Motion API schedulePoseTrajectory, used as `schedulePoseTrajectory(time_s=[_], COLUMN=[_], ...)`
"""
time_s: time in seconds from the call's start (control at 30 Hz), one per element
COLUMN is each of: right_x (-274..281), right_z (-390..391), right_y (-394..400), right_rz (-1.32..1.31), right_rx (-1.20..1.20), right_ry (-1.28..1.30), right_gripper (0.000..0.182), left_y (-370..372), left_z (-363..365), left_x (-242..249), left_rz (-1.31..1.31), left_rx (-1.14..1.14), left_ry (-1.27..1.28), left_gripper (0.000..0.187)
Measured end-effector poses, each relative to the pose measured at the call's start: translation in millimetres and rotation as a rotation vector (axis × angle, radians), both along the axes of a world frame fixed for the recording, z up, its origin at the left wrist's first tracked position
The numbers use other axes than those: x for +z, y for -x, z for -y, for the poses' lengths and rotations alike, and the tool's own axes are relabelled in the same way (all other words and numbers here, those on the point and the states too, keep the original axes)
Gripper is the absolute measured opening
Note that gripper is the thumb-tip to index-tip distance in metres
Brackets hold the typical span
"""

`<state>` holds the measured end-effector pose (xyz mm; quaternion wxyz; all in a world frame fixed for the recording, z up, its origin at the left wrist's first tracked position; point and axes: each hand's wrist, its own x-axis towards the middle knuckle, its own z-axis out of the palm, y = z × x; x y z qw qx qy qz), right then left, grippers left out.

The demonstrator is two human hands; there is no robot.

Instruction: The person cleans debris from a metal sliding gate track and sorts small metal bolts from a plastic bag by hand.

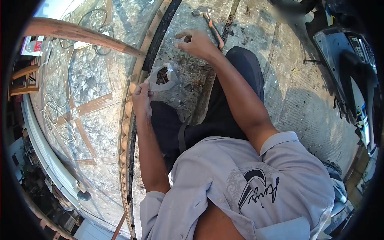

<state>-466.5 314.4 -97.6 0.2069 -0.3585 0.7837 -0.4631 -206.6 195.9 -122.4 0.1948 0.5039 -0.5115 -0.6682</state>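
My left hand (141, 95) pinches the edge of a clear plastic bag (171, 82), its mouth spread wide. Inside the bag lie small dark brown pieces (162, 76), too small to name. Above and to the right of the bag, my right hand (197, 43) is raised over the concrete with its fingers curled together. What those fingers hold, if anything, I cannot make out. Just beyond the right hand, a hammer (214, 30) with an orange and black handle lies on the ground.
A wooden pole (84, 36) slants in from the upper left to the raised tiled edge. Coiled cable (60, 120) and long white pipes (48, 148) lie on the left. A wooden chair (25, 82) stands beyond. At right is a parked motorbike (340, 56).
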Motion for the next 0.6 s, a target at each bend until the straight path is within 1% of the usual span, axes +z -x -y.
schedulePoseTrajectory(time_s=[0.07, 0.1, 0.13, 0.2, 0.23, 0.27, 0.3, 0.37, 0.4, 0.43, 0.5, 0.53, 0.6], right_x=[43, 46, 44, 20, 10, 16, 3, -41, -70, -78, -140, -161, -181], right_z=[-28, -39, -46, -58, -67, -79, -89, -113, -127, -144, -179, -191, -201], right_y=[26, 41, 58, 85, 94, 91, 95, 104, 107, 99, 91, 84, 62], right_rz=[0.026, 0.127, 0.224, 0.277, 0.301, 0.18, 0.17, 0.153, 0.121, 0.098, 0.144, 0.157, 0.145], right_rx=[-0.163, -0.202, -0.245, -0.321, -0.367, -0.436, -0.4, -0.331, -0.324, -0.32, -0.33, -0.321, -0.395], right_ry=[0.015, 0.103, 0.194, 0.256, 0.288, 0.069, 0.023, -0.065, -0.195, -0.305, -0.477, -0.545, -0.53], right_gripper=[0.031, 0.029, 0.028, 0.028, 0.028, 0.028, 0.028, 0.029, 0.028, 0.027, 0.033, 0.036, 0.039], left_y=[-8, -15, -26, -46, -57, -67, -73, -80, -82, -79, -51, -36, -9], left_z=[-7, -10, -11, -14, -14, -13, -12, -6, 3, 12, 24, 32, 61], left_x=[4, 7, 5, -4, -10, -13, -13, -12, -11, -11, 18, 33, 60], left_rz=[0.007, 0.015, 0.072, 0.127, 0.166, 0.207, 0.219, 0.24, 0.248, 0.253, 0.264, 0.206, 0.125], left_rx=[0.095, 0.138, 0.154, 0.243, 0.237, 0.226, 0.209, 0.171, 0.135, 0.102, 0.103, 0.113, 0.078], left_ry=[0.016, 0.024, 0.046, 0.09, 0.083, 0.077, 0.076, 0.074, 0.114, 0.158, 0.215, 0.269, 0.378], left_gripper=[0.033, 0.036, 0.045, 0.045, 0.045, 0.044, 0.046, 0.049, 0.048, 0.047, 0.045, 0.039, 0.043])
